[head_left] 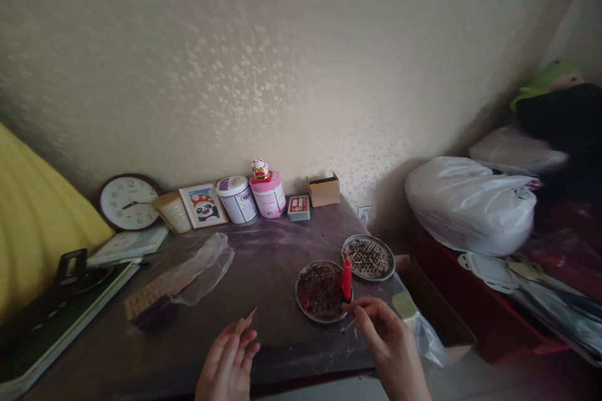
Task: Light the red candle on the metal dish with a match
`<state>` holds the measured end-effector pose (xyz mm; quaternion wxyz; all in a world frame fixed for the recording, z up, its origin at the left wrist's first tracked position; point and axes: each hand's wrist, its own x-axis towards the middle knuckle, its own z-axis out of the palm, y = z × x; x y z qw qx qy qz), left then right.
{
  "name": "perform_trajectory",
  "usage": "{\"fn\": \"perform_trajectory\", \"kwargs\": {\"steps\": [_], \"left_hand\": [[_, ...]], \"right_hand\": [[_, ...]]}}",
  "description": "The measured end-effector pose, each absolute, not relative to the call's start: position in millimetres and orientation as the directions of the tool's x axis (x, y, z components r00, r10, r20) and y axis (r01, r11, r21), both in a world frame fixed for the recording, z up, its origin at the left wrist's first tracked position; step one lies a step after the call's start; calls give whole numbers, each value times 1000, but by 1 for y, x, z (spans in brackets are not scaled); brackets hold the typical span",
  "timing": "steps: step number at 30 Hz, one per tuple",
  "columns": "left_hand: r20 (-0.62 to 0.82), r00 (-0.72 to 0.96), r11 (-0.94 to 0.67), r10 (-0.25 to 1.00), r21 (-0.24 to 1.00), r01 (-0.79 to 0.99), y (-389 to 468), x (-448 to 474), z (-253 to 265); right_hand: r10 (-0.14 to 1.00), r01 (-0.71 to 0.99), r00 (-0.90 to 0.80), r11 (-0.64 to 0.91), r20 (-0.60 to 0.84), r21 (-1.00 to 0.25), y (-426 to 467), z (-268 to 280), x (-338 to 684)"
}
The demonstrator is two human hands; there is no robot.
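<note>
My left hand [229, 357] is closed on a small tan matchbox [244, 322] with a dark edge, held up over the front of the table. Between the thumb and fingers of my right hand [388, 338] is a thin matchstick [348, 326], pointing down to the left. Just beyond those fingertips stands an upright red candle [347, 281], at the right side of a round metal plate [298, 302] covered in dark burnt residue. I cannot make out a flame. Behind it to the right, a second round plate [393, 268] holds many used matches.
Left on the table lies an opened plastic-wrapped pack [150, 301]. Along the wall stand a clock [129, 202], a panda picture [204, 205], two tubs, a red-labelled tin [299, 208] and a cardboard box [324, 192]. White bags [470, 203] fill the right side.
</note>
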<state>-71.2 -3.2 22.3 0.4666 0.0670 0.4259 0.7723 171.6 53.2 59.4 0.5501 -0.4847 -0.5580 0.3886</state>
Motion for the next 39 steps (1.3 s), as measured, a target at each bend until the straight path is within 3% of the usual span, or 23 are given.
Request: {"fn": "perform_trajectory", "kwargs": {"steps": [9,16,39], "left_hand": [[-254,-585,-241,770,733,-636,-2,-71,20],[-330,-622,-241,710,716,-655,1,-65,30],[-311,-615,-243,724,719,-651,-2,-65,32]], "right_hand": [[983,68,72,163,168,-984,55,54,172],[988,74,65,132,137,-988,55,58,172],[994,92,79,74,82,-993,58,54,172]]}}
